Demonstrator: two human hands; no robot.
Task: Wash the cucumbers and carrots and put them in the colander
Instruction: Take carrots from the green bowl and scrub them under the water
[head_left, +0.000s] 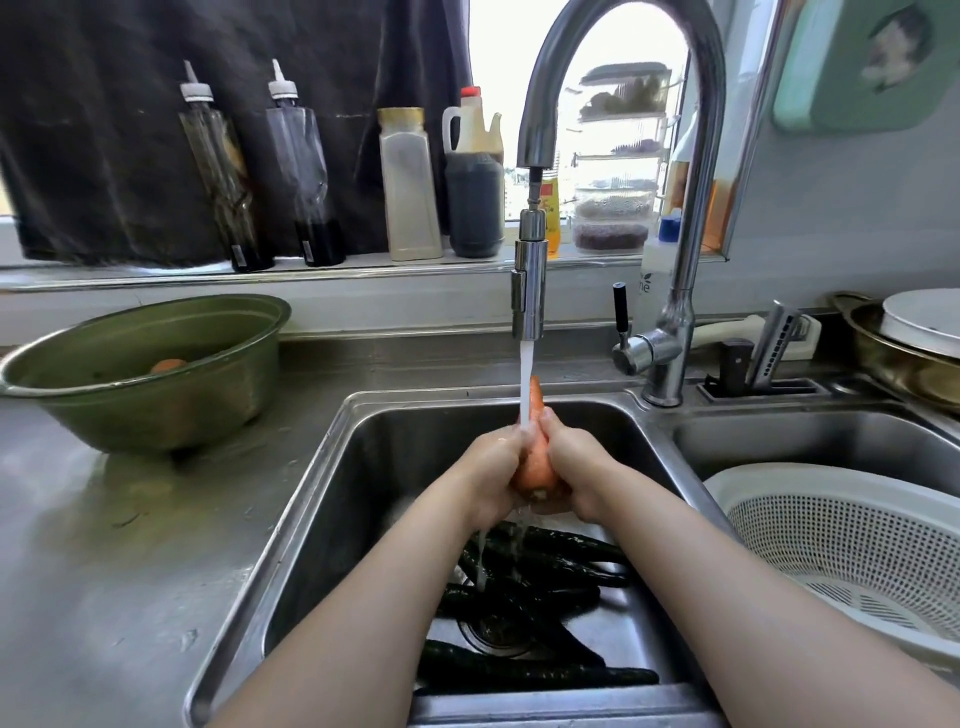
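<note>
An orange carrot stands nearly upright under the running tap. My left hand and my right hand both grip it, one on each side, over the left sink basin. Water runs down over the carrot and my fingers. Several dark green cucumbers lie on the basin floor below my hands. A white colander sits in the right basin with nothing seen inside. Another carrot lies in the green bowl on the counter at the left.
Sauce and oil bottles line the window ledge behind the sink. A knife block and a metal pan with a white lid stand at the back right. The steel counter stretches to the left of the sink.
</note>
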